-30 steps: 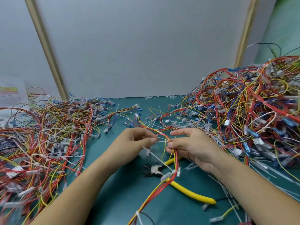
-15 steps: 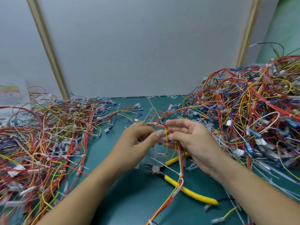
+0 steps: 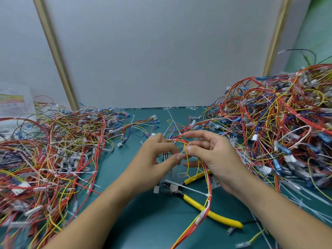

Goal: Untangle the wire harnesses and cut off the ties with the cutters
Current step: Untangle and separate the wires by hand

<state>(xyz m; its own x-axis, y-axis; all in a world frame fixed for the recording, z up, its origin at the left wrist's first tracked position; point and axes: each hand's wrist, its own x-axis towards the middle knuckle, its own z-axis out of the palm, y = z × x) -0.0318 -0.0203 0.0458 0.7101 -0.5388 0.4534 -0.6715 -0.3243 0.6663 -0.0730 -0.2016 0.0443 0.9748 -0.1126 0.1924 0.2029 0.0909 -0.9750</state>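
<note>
A red, orange and yellow wire harness (image 3: 206, 202) loops up from the table's near edge to both hands at the centre. My left hand (image 3: 154, 159) pinches its wires between thumb and fingers. My right hand (image 3: 210, 155) pinches the same bundle at a white tie (image 3: 183, 151) just to the right, with the other fingers spread. Below the hands, yellow-handled cutters (image 3: 199, 203) lie on the green mat (image 3: 143, 221), with nobody holding them.
A flat spread of tangled harnesses (image 3: 53, 155) covers the left of the mat. A tall heap of harnesses (image 3: 280, 123) fills the right. Loose white ties (image 3: 296, 200) lie at the right foot of the heap. A grey panel wall (image 3: 161, 51) stands behind.
Both hands have risen and moved away from me with the harness. The loop now hangs longer beneath them, across the cutters.
</note>
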